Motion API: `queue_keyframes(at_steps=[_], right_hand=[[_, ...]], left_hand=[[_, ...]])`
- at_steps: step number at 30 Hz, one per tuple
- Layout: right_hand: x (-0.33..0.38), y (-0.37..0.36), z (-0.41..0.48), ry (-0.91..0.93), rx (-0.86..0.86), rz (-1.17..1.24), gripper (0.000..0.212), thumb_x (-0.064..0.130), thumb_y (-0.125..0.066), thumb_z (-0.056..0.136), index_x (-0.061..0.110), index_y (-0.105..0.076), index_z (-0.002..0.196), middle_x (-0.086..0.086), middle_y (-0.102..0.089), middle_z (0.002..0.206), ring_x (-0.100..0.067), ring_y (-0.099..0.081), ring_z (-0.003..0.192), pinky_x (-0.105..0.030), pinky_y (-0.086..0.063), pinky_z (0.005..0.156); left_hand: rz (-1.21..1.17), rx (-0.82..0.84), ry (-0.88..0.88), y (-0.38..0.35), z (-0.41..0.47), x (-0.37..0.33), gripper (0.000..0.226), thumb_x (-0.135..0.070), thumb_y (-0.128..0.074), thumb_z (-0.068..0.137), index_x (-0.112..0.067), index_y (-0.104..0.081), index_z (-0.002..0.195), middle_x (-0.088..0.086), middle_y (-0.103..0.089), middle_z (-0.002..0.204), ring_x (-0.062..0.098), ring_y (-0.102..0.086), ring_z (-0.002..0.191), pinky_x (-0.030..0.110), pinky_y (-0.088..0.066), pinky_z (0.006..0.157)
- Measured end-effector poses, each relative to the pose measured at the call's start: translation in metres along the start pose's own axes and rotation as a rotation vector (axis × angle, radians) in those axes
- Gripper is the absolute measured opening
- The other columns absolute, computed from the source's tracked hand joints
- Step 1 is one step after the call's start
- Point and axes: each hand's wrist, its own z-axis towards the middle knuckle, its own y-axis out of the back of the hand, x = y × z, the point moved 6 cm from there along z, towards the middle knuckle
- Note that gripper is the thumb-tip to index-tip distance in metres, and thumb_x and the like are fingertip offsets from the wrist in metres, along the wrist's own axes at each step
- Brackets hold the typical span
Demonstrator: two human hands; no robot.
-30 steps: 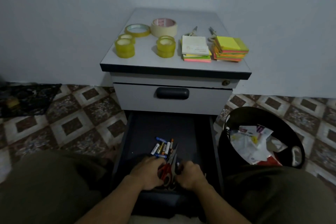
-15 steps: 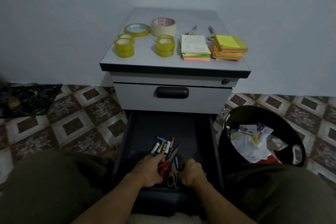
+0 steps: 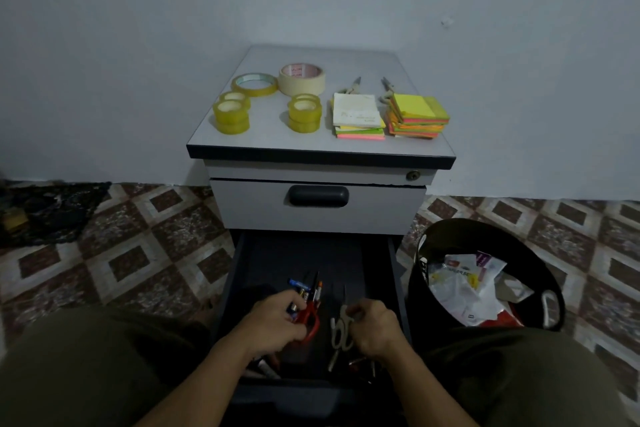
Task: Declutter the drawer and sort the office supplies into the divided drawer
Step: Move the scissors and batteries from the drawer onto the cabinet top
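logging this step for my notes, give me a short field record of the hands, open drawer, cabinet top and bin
left hand: grips red-handled scissors
right hand: holds pale grey-handled scissors
open dark bottom drawer: loose batteries and pens lie ahead of the hands
grey cabinet top: yellow tape rolls, neon sticky-note stacks, two more scissors
round black bin: right of drawer, holds crumpled paper

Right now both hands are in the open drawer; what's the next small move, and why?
Probably lift both out: the left hand grips the red scissors, the right hand the grey scissors, and other scissors already lie on the cabinet top.
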Motion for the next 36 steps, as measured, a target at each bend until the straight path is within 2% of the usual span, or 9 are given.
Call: queue_keyframes(at_steps=[3, 8, 11, 14, 19, 23, 26, 29, 36], right_hand=[[0.012, 0.025, -0.012, 0.023, 0.027, -0.108, 0.03, 0.015, -0.055, 0.09, 0.019, -0.069, 0.116, -0.008, -0.067, 0.118, -0.02, -0.067, 0.104, -0.02, -0.054, 0.078], [0.038, 0.078, -0.051, 0.148, 0.071, -0.153, 0.029, 0.014, -0.058, 0.089, 0.024, -0.069, 0.114, 0.005, -0.07, 0.109, -0.003, -0.064, 0.083, -0.005, -0.041, 0.054], [0.055, 0.112, -0.083, 0.229, 0.089, -0.092, 0.025, 0.012, -0.059, 0.092, 0.028, -0.068, 0.109, 0.01, -0.07, 0.089, 0.0, -0.065, 0.067, -0.01, -0.045, 0.053], [0.072, 0.145, -0.109, 0.308, 0.083, 0.003, 0.026, 0.011, -0.06, 0.094, 0.033, -0.066, 0.105, 0.001, -0.072, 0.079, -0.004, -0.066, 0.059, -0.018, -0.052, 0.057], [0.098, 0.203, -0.135, 0.439, -0.017, 0.145, 0.032, 0.005, -0.065, 0.091, 0.035, -0.075, 0.094, -0.005, -0.072, 0.077, -0.021, -0.068, 0.064, -0.044, -0.058, 0.069], [0.121, 0.254, -0.133, 0.478, -0.12, 0.256, 0.022, 0.008, -0.065, 0.092, 0.026, -0.076, 0.097, -0.012, -0.073, 0.084, -0.043, -0.068, 0.076, -0.056, -0.057, 0.076], [0.146, 0.298, -0.118, 0.539, -0.252, 0.219, 0.02, 0.006, -0.066, 0.09, 0.023, -0.075, 0.098, -0.009, -0.073, 0.078, -0.027, -0.067, 0.063, -0.044, -0.056, 0.07], [0.169, 0.335, -0.087, 0.531, -0.304, 0.28, 0.019, -0.001, -0.063, 0.09, 0.012, -0.072, 0.1, -0.016, -0.071, 0.083, -0.024, -0.064, 0.07, -0.034, -0.055, 0.065], [0.219, 0.384, 0.018, 0.476, -0.352, 0.214, 0.019, -0.002, -0.063, 0.087, 0.007, -0.07, 0.102, -0.017, -0.07, 0.084, -0.021, -0.064, 0.07, -0.036, -0.055, 0.071]], left_hand=[[0.074, 0.055, -0.037, 0.013, -0.019, -0.028, 0.031, -0.019, -0.069, 0.076, -0.036, -0.064, 0.101, -0.007, -0.07, 0.071, 0.001, -0.06, 0.058, 0.019, -0.047, 0.057], [0.234, 0.1, -0.112, 0.048, -0.062, -0.069, 0.035, -0.026, -0.072, 0.079, -0.044, -0.061, 0.107, -0.005, -0.073, 0.087, 0.0, -0.06, 0.063, 0.018, -0.046, 0.061], [0.235, 0.07, -0.16, 0.073, -0.092, -0.093, 0.037, -0.026, -0.073, 0.083, -0.046, -0.058, 0.111, -0.008, -0.072, 0.091, 0.002, -0.063, 0.066, 0.018, -0.047, 0.063], [0.231, -0.026, -0.246, 0.101, -0.115, -0.12, 0.041, -0.022, -0.073, 0.084, -0.051, -0.059, 0.11, -0.016, -0.067, 0.094, 0.006, -0.066, 0.076, 0.019, -0.053, 0.067], [0.187, -0.152, -0.428, 0.138, -0.133, -0.18, 0.043, -0.026, -0.08, 0.076, -0.052, -0.062, 0.107, -0.007, -0.072, 0.088, 0.018, -0.068, 0.071, 0.035, -0.054, 0.068], [0.1, -0.298, -0.513, 0.167, -0.118, -0.229, 0.04, -0.04, -0.076, 0.061, -0.045, -0.068, 0.099, -0.004, -0.073, 0.084, 0.011, -0.062, 0.062, 0.03, -0.049, 0.063], [0.178, -0.398, -0.547, 0.185, -0.092, -0.27, 0.035, -0.031, -0.081, 0.074, -0.038, -0.066, 0.104, -0.008, -0.075, 0.086, 0.008, -0.07, 0.071, 0.033, -0.055, 0.072], [0.2, -0.476, -0.563, 0.199, -0.056, -0.306, 0.025, -0.027, -0.076, 0.079, -0.033, -0.066, 0.102, -0.007, -0.076, 0.08, 0.005, -0.071, 0.069, 0.032, -0.055, 0.073], [0.343, -0.552, -0.471, 0.212, 0.05, -0.362, 0.021, -0.032, -0.073, 0.08, -0.026, -0.066, 0.099, -0.004, -0.072, 0.083, 0.009, -0.068, 0.074, 0.025, -0.048, 0.059]])
